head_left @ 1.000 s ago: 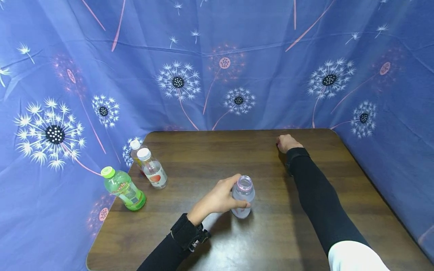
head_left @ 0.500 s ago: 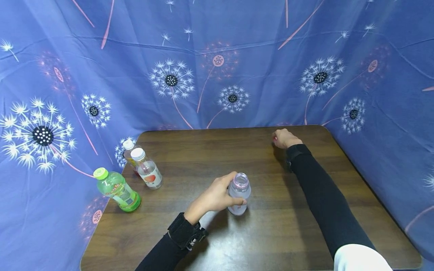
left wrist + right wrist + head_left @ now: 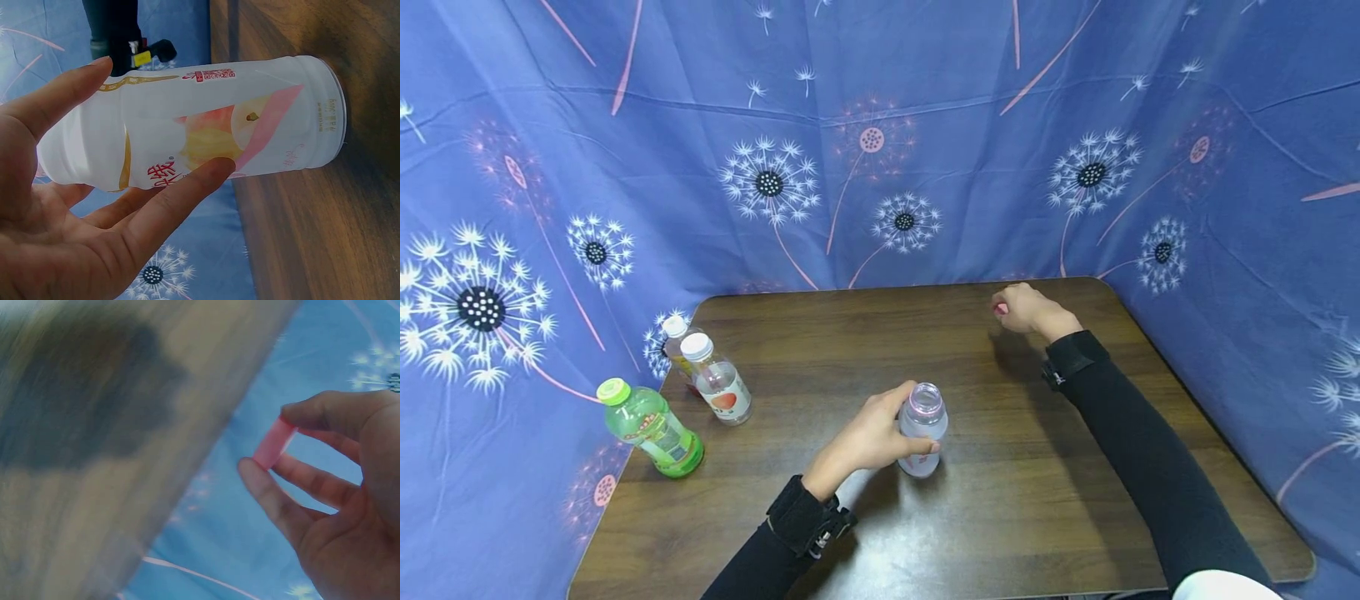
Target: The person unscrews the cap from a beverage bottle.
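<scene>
My left hand (image 3: 868,435) grips an uncapped, whitish bottle (image 3: 923,423) that stands upright near the middle of the wooden table. In the left wrist view, the thumb and fingers curve around the bottle (image 3: 212,134), whose label carries a peach-like fruit picture and red characters. Toward the table's far right, my right hand (image 3: 1028,310) is raised over the surface. Between its thumb and a finger it pinches a small pink bottle cap (image 3: 275,444), seen edge-on in the right wrist view. The bottle's open mouth faces up.
At the table's left side stand a green bottle (image 3: 658,433) with a lime cap, a clear bottle (image 3: 725,392) with a white cap, and another white-capped bottle (image 3: 675,340) partly behind it. A blue dandelion-print cloth (image 3: 850,167) hangs around the table (image 3: 820,333).
The right hand has lifted from the far part of the table, and the pink cap in its fingers has come into sight. The left hand keeps its hold on the bottle; the head view has shifted slightly.
</scene>
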`<state>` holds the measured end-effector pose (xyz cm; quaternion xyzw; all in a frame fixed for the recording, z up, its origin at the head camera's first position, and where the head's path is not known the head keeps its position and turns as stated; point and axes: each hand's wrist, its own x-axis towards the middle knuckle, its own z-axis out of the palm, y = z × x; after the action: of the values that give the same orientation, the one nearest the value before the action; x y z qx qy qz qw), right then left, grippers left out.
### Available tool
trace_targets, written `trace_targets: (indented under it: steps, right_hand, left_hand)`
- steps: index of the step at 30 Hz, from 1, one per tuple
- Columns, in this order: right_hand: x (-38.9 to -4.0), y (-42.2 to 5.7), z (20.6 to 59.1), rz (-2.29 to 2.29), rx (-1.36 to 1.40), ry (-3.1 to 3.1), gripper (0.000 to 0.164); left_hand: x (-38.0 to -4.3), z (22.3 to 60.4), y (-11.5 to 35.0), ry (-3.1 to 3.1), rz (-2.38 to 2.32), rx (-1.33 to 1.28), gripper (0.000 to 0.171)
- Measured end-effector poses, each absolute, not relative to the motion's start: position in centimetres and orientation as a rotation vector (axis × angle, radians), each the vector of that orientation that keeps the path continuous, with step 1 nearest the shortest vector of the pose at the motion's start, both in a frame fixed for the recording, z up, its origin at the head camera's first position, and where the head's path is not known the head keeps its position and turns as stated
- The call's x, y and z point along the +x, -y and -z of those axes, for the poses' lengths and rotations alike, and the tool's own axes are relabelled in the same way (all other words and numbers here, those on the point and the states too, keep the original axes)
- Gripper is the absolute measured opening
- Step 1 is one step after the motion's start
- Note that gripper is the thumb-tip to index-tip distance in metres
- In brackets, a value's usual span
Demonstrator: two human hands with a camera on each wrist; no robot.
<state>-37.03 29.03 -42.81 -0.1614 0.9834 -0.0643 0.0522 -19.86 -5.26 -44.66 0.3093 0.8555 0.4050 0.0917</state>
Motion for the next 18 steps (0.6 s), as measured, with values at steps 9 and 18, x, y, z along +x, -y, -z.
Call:
trace_targets:
  steps: [9,18]
  right_hand:
    - [-31.9,-27.8,38.8,0.193,-0.713,-3.033,0.023]
    - [-27.1,-25.3,34.2,0.164,-0.887,-3.071,0.019]
  left_hand:
    - [-20.0,44.5,5.0,-2.521,-1.202,0.894,0.058]
    - [-20.0,44.6,5.1,-2.52,-1.242,0.889,0.057]
